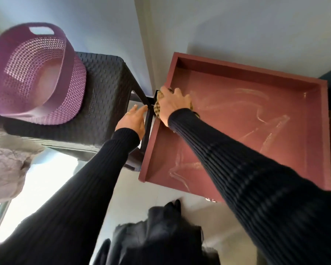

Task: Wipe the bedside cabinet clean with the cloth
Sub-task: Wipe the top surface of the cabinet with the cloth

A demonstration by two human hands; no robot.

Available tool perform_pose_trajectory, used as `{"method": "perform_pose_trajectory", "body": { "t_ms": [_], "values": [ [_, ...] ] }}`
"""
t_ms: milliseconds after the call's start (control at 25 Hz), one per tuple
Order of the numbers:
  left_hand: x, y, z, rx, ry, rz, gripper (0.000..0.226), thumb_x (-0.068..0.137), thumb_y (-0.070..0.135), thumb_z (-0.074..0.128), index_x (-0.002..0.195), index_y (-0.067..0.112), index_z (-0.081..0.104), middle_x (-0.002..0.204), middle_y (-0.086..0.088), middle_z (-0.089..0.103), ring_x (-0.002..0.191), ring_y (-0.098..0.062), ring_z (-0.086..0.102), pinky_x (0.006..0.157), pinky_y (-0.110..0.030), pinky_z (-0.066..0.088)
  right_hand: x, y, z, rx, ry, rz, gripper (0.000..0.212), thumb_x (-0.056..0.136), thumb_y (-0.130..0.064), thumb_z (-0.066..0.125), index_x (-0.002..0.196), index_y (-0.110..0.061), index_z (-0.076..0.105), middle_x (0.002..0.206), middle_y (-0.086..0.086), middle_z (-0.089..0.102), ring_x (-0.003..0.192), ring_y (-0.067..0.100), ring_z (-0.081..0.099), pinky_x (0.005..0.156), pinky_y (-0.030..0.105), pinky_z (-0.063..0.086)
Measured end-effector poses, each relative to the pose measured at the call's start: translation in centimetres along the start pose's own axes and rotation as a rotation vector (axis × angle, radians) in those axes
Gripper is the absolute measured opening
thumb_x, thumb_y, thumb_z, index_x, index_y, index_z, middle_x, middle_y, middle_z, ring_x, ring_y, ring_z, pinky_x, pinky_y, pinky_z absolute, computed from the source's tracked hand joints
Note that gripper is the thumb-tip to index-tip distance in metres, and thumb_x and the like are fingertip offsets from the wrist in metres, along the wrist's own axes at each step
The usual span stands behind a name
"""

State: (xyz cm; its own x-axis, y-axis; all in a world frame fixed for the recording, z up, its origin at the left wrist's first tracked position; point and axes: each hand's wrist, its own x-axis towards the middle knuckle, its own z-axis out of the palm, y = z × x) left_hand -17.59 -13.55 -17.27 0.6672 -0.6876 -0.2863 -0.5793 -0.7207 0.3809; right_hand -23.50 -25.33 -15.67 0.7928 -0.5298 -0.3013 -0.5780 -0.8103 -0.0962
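The bedside cabinet (287, 119) is reddish-brown with a raised rim around its top, and wet streaks show across its surface. My right hand (173, 105) presses a yellowish checked cloth (157, 109) against the cabinet's left rim, near the far left corner. Most of the cloth is hidden under the hand. My left hand (134, 121) is open with fingers stretched, resting by the dark frame just left of the cabinet. It holds nothing. Both arms wear black ribbed sleeves.
A dark woven hamper (103, 96) stands to the left of the cabinet, with a purple perforated basket (36, 77) on top. Grey fabric (6, 165) hangs at the left edge. The white wall is behind, and pale floor lies below.
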Motion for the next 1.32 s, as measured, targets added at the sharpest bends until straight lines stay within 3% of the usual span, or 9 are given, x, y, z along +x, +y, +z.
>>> {"method": "perform_pose_trajectory", "body": {
  "t_ms": [360, 480, 640, 800, 880, 1040, 1160, 1240, 1320],
  "values": [
    [-4.8, -0.2, 0.5, -0.060, 0.027, -0.109, 0.040, 0.093, 0.007, 0.034, 0.130, 0.014, 0.049, 0.133, -0.011, 0.054, 0.118, -0.031, 0.052, 0.100, -0.040, 0.043, -11.8, -2.7, 3.7, 0.104, 0.037, -0.327, 0.032, 0.092, -0.011, 0.041, 0.122, -0.015, 0.054, 0.136, -0.004, 0.038, 0.113, 0.028, 0.038, 0.084, 0.043, 0.036],
    [-6.5, -0.2, 0.9, -0.103, 0.065, -0.135, 0.036, 0.093, 0.009, 0.035, 0.123, 0.015, 0.053, 0.120, -0.012, 0.063, 0.108, -0.033, 0.058, 0.093, -0.039, 0.047, -8.6, -2.3, 3.7, 0.123, 0.011, -0.196, 0.033, 0.092, -0.012, 0.041, 0.123, -0.019, 0.053, 0.135, -0.003, 0.039, 0.114, 0.027, 0.038, 0.085, 0.042, 0.034],
    [-8.5, -1.5, 1.9, -0.440, 0.083, -0.236, 0.034, 0.089, 0.005, 0.036, 0.115, 0.009, 0.056, 0.108, -0.016, 0.068, 0.099, -0.035, 0.062, 0.094, -0.046, 0.048, -7.9, -3.0, 3.4, 0.142, -0.005, -0.032, 0.034, 0.089, -0.011, 0.044, 0.121, -0.021, 0.053, 0.135, 0.000, 0.037, 0.116, 0.029, 0.037, 0.090, 0.045, 0.035],
    [-10.6, -2.7, 2.0, -0.531, 0.108, -0.364, 0.038, 0.078, 0.014, 0.034, 0.109, 0.011, 0.056, 0.097, -0.020, 0.069, 0.091, -0.038, 0.064, 0.088, -0.050, 0.051, -16.2, -4.7, 5.1, 0.112, -0.003, -0.269, 0.033, 0.091, -0.015, 0.047, 0.122, -0.016, 0.054, 0.137, 0.001, 0.033, 0.116, 0.029, 0.037, 0.093, 0.048, 0.039],
    [-11.5, -2.2, 1.8, -0.491, 0.108, -0.370, 0.032, 0.085, 0.014, 0.035, 0.109, 0.012, 0.057, 0.099, -0.018, 0.069, 0.091, -0.036, 0.064, 0.088, -0.047, 0.051, -18.1, -5.2, 6.1, 0.121, -0.039, -0.374, 0.038, 0.091, -0.013, 0.044, 0.129, -0.016, 0.051, 0.142, -0.001, 0.030, 0.120, 0.029, 0.036, 0.096, 0.049, 0.039],
    [-12.0, -0.4, 1.9, -0.312, 0.127, -0.285, 0.030, 0.092, 0.023, 0.042, 0.116, 0.011, 0.056, 0.114, -0.017, 0.064, 0.104, -0.034, 0.059, 0.092, -0.039, 0.047, -16.8, -4.1, 5.8, 0.335, -0.102, -0.218, 0.040, 0.088, -0.009, 0.044, 0.126, -0.017, 0.052, 0.135, 0.001, 0.033, 0.112, 0.029, 0.041, 0.095, 0.044, 0.040],
    [-12.0, 2.0, 2.9, 0.059, 0.157, -0.037, 0.043, 0.092, 0.024, 0.046, 0.131, 0.005, 0.044, 0.139, -0.017, 0.045, 0.131, -0.032, 0.037, 0.107, -0.042, 0.031, -17.5, -0.9, 6.1, 0.441, -0.161, -0.287, 0.043, 0.086, -0.005, 0.044, 0.126, -0.016, 0.055, 0.130, 0.003, 0.041, 0.109, 0.029, 0.047, 0.098, 0.042, 0.040],
    [-11.4, 4.4, 3.8, 0.172, 0.202, 0.186, 0.050, 0.090, 0.023, 0.050, 0.133, 0.000, 0.040, 0.146, -0.018, 0.034, 0.140, -0.033, 0.021, 0.114, -0.043, 0.021, -18.6, 2.7, 6.0, 0.666, -0.011, -0.106, 0.045, 0.083, -0.001, 0.047, 0.125, -0.013, 0.056, 0.131, 0.008, 0.044, 0.110, 0.030, 0.051, 0.097, 0.038, 0.042],
    [-10.0, 7.5, 4.9, 0.256, 0.096, 0.332, 0.055, 0.090, 0.025, 0.049, 0.137, 0.000, 0.035, 0.149, -0.018, 0.029, 0.142, -0.033, 0.015, 0.117, -0.041, 0.015, -19.7, 7.5, 5.8, 0.748, 0.248, 0.242, 0.049, 0.081, 0.000, 0.050, 0.128, -0.015, 0.052, 0.140, 0.012, 0.036, 0.117, 0.032, 0.048, 0.101, 0.037, 0.042]
  ]
}}
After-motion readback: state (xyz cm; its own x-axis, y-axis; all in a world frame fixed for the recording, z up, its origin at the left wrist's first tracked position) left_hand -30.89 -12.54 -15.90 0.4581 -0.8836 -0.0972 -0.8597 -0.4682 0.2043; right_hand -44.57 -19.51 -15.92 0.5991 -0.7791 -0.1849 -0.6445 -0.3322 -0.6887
